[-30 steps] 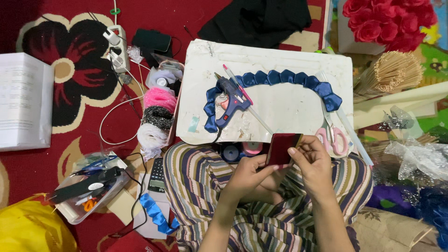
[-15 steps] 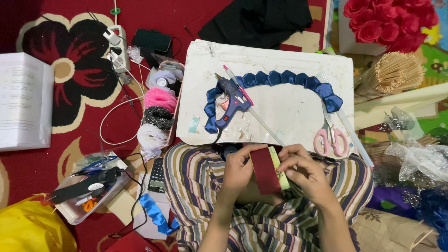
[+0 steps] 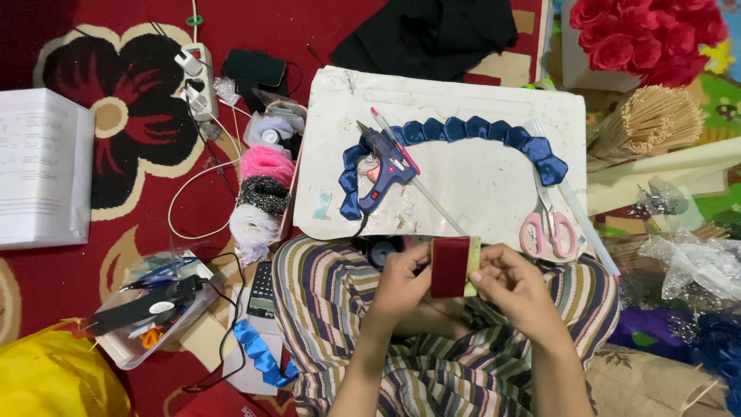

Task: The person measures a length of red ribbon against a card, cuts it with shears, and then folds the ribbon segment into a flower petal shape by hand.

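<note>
Both hands hold a dark red ribbon piece [image 3: 450, 266] wrapped over a pale yellow card, above my striped lap. My left hand [image 3: 401, 279] pinches its left edge; my right hand [image 3: 511, 283] grips the right edge. Just beyond them lies a white board [image 3: 478, 189] carrying a curved row of folded blue ribbon petals [image 3: 478, 131], a blue glue gun [image 3: 384, 168] with a pink pen across it, and pink-handled scissors [image 3: 547, 228].
Pink, black and white fluffy rolls [image 3: 262, 197] sit left of the board, with a power strip [image 3: 197, 77] and cables. A white book [image 3: 38, 166] lies far left. Red artificial roses [image 3: 644, 35], wooden sticks [image 3: 656, 120] and crinkled plastic [image 3: 695, 262] crowd the right.
The red piece has been turned and raised between my hands, from tilted near the right hand to upright and centred. Both hands shifted slightly toward the board.
</note>
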